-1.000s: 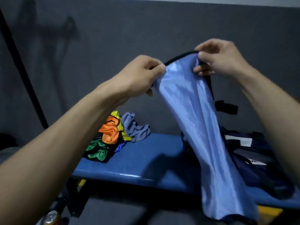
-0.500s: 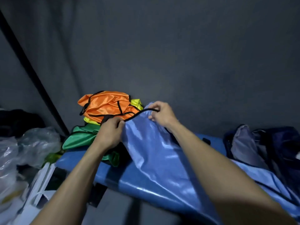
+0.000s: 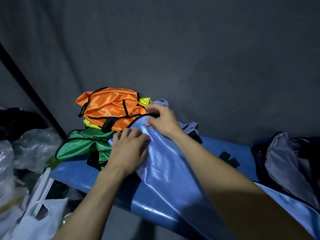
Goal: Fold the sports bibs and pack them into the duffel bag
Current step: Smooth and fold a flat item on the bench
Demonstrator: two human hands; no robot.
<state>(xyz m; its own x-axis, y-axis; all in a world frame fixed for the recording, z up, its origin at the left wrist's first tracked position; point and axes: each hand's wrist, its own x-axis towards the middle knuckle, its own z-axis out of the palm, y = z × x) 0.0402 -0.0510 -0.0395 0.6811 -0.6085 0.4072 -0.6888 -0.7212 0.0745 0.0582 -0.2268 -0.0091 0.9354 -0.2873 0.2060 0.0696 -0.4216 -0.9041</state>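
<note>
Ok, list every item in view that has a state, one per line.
Blue bib: laid out along the bench, not yet folded.
Left hand: pressing flat on the blue bib.
Right hand: grip on the blue bib's black-trimmed edge.
Orange bib: crumpled, top of the pile.
Green bib: crumpled, unfolded.
Duffel bag: open at the bench's right end.

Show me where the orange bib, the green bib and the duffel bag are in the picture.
orange bib (image 3: 110,104): head view, on the shiny middle of its top face.
green bib (image 3: 81,146): head view, on its crumpled front fold.
duffel bag (image 3: 259,153): head view, on its dark left rim.
</note>
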